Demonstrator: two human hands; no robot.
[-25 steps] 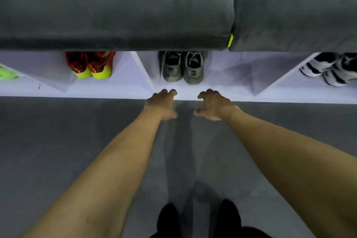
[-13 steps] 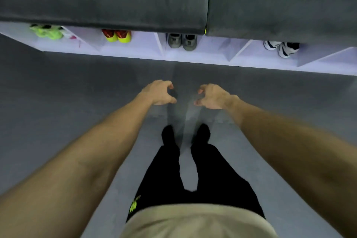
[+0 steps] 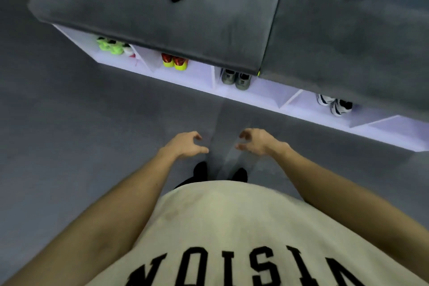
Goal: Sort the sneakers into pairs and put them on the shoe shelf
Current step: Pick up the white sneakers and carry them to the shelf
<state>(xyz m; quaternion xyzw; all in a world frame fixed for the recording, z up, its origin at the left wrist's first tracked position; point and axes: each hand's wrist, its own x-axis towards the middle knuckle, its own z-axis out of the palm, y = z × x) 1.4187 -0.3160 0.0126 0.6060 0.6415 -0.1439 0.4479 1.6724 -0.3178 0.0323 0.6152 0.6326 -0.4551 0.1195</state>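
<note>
Printed lettering appears on one item only: the cream shirt (image 3: 232, 220), low in the view, below and behind both hands. Large black block capitals run across the shirt's front between the two forearms. Seen from the wearer's own viewpoint, the letters stand upside down and reversed in order; the visible run reads "NOISIV", cut off at the frame's lower edge, so the full word cannot be confirmed. The pairs of sneakers in the shelf compartments beyond the hands are too small and blurred for any brand mark or number to be read.
</note>
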